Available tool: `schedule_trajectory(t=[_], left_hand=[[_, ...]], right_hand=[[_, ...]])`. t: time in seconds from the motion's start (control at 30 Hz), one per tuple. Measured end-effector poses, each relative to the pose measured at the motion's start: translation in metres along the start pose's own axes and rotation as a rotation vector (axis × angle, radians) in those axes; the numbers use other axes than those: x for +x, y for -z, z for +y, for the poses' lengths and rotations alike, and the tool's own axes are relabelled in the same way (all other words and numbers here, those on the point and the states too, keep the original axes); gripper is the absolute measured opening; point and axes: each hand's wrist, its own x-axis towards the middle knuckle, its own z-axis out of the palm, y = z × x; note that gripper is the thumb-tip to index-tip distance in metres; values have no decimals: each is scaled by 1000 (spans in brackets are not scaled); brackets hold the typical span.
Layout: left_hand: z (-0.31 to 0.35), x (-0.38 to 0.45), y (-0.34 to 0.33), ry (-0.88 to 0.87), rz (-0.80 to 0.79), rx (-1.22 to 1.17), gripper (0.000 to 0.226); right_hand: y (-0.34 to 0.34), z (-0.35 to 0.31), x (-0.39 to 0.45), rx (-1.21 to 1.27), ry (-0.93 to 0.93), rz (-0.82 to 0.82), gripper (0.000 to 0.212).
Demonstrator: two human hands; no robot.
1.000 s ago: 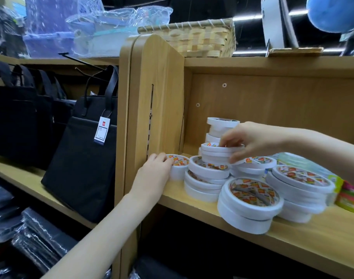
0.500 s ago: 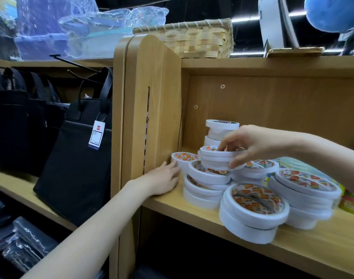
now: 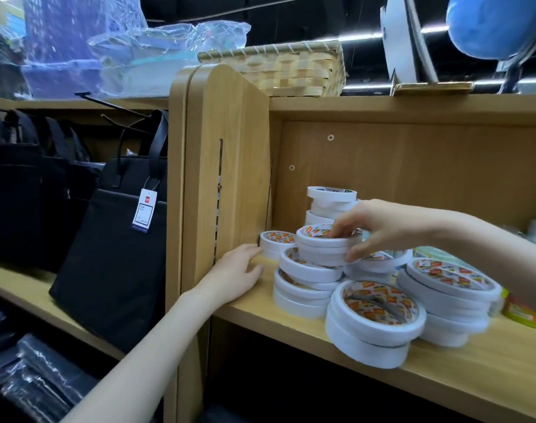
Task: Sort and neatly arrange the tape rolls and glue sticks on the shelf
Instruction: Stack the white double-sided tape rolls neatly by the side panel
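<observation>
The right hand (image 3: 379, 227) covers the far side of the small tape stack (image 3: 324, 245) it grips and part of the tall white rolls (image 3: 330, 199) behind. At the right edge, the green-and-orange rolls (image 3: 523, 309) are blurred and cut off. The print inside the near tape roll (image 3: 376, 322) is too small to read.

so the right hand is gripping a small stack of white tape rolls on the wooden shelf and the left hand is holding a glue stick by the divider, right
Not quite. The right hand does grip the small stack of white tape rolls on the wooden shelf, but the left hand holds no glue stick: the head view shows it resting open on the shelf by the divider, holding nothing.
</observation>
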Motion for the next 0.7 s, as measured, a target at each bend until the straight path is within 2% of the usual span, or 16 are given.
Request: schedule_trajectory(t=[0.13,0.27,0.5,0.7], left_hand=[[-1,-34,6,-79,193,-161,38],[2,-47,6,-48,312,-336,42],[10,-47,8,-76,364,-384,58],[4,-48,5,-66,363,-341,61]], right_hand=[[13,-5,12,-36,61,76,15],[13,-17,48,63,78,119,18],[-19,-32,85,183,65,126,14],[-44,-42,114,111,20,219,23]])
